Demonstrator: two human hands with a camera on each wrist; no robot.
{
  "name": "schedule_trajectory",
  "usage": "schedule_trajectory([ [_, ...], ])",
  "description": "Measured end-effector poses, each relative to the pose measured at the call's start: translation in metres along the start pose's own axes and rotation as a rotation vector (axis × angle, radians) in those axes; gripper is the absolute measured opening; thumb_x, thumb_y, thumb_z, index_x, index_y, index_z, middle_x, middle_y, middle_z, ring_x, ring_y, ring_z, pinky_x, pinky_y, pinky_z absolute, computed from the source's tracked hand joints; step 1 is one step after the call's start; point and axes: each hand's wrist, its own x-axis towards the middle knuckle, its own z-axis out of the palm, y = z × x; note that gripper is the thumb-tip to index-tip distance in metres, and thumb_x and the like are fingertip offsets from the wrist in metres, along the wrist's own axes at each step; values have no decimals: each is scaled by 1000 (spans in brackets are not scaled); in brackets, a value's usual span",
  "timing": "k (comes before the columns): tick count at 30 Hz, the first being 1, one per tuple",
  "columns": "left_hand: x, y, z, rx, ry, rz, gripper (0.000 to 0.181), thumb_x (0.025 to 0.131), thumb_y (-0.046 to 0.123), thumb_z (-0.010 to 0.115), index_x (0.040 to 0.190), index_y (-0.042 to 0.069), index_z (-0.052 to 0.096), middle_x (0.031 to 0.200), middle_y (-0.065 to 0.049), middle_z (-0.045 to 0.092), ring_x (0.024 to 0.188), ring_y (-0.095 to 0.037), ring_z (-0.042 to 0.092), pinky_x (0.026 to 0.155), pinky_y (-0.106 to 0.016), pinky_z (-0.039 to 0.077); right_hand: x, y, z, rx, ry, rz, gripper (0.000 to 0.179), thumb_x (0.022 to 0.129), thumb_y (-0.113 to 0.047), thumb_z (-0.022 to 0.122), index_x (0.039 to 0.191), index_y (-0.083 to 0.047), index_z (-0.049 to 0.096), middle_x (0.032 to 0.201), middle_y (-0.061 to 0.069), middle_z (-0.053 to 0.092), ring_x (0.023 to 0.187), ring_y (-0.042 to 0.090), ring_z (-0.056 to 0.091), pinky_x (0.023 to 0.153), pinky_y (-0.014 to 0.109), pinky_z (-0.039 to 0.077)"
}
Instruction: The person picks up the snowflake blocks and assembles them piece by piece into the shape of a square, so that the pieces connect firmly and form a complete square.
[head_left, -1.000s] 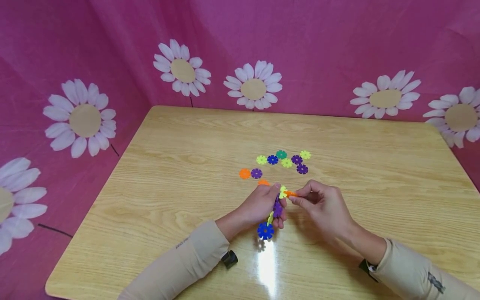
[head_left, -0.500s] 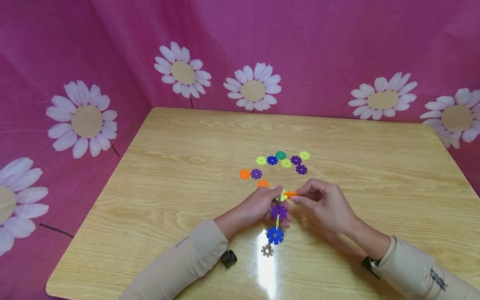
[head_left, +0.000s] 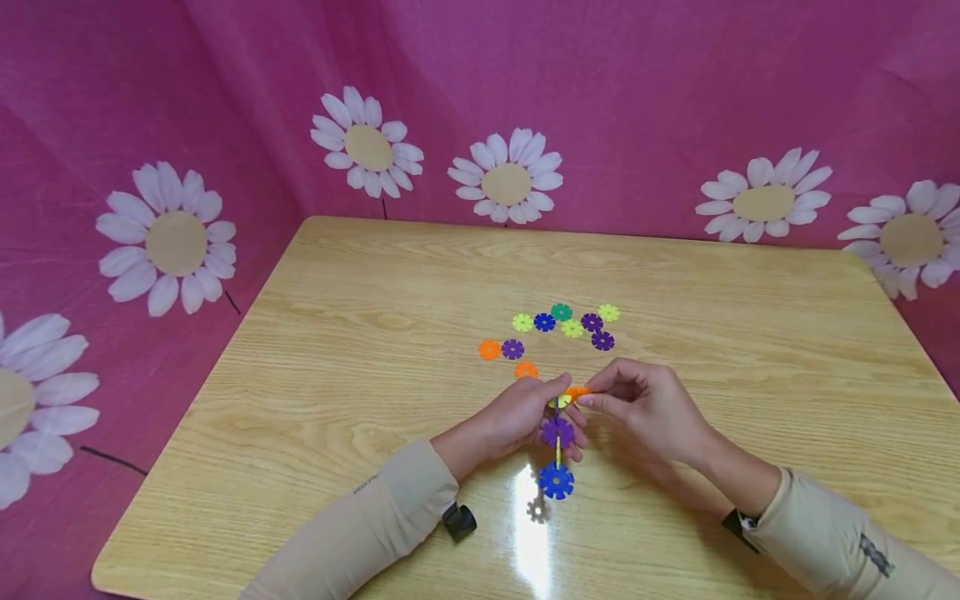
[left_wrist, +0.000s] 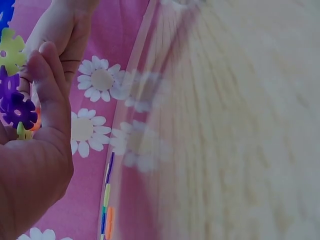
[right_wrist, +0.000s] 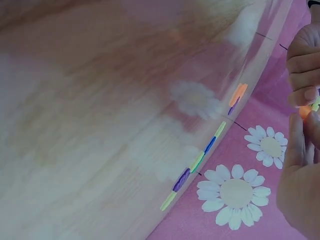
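In the head view, my left hand [head_left: 517, 417] grips the upper part of a chain of interlocking plastic snowflake discs, its thumb at a yellow disc [head_left: 560, 402]. Below hang a purple disc [head_left: 557, 432], a yellow one seen edge-on and a blue disc [head_left: 556, 481] at the bottom. My right hand [head_left: 660, 412] pinches an orange disc [head_left: 576, 392] against the top yellow disc; how deep their slots sit is hidden by fingers. The left wrist view shows linked purple discs [left_wrist: 19, 110] and a yellow disc [left_wrist: 11, 52] beside the fingers.
Beyond the hands, several loose discs lie flat on the wooden table [head_left: 360, 333]: orange [head_left: 490, 349], purple [head_left: 513, 349], green [head_left: 561, 312], blue [head_left: 544, 322] and yellow [head_left: 608, 312] among them. An orange disc [head_left: 527, 369] lies close to the left hand. Pink flowered cloth [head_left: 615, 100] hangs behind.
The chain's lower end has swung right and turned, so it hangs straighter with the blue disc lower. The orange disc has shifted slightly left, closer to the left thumb.
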Motion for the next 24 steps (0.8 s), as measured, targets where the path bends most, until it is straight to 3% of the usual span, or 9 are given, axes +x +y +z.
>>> schedule_trajectory([
  [4,1,-1,-1,-7,10,5,67,98,45,36,99,-18,58,78,-20,67,63,-28,67,70,-42,55,2,1,-2,-54,-20,-11,9,80,-10,72,87,-13,68,81,-3,68,75,17,67,65,26,55],
  [9,1,-2,-1,-21,37,-3,64,98,43,38,95,-18,59,74,-19,67,60,-27,66,68,-41,56,4,-2,-9,-118,-118,-19,14,83,-13,69,97,-13,69,92,-5,68,84,11,66,73,25,54],
  [11,0,-2,-1,-28,44,-12,63,98,41,38,94,-17,59,73,-19,67,60,-27,66,69,-40,56,5,-10,-11,-143,-164,-22,19,83,-12,70,101,-10,68,97,-3,68,88,13,65,77,30,54],
  [16,-1,-1,0,-30,66,-28,58,98,40,38,89,-13,61,73,-18,67,61,-27,67,70,-39,56,6,-3,-18,-261,-260,-47,26,83,-15,70,108,-13,65,102,-7,65,95,12,61,86,40,50],
  [21,-1,-1,1,-17,82,-50,58,98,42,38,88,-10,62,76,-19,68,62,-27,67,69,-39,56,12,17,-25,-413,-239,-62,23,83,-11,67,105,-8,66,92,-8,64,84,7,59,74,34,53],
  [24,-1,-1,1,-17,90,-64,58,97,44,39,89,-9,62,77,-19,68,62,-27,67,69,-39,56,20,23,-28,-503,-190,-5,19,83,-10,66,101,-4,68,84,-3,64,72,8,57,60,27,51],
])
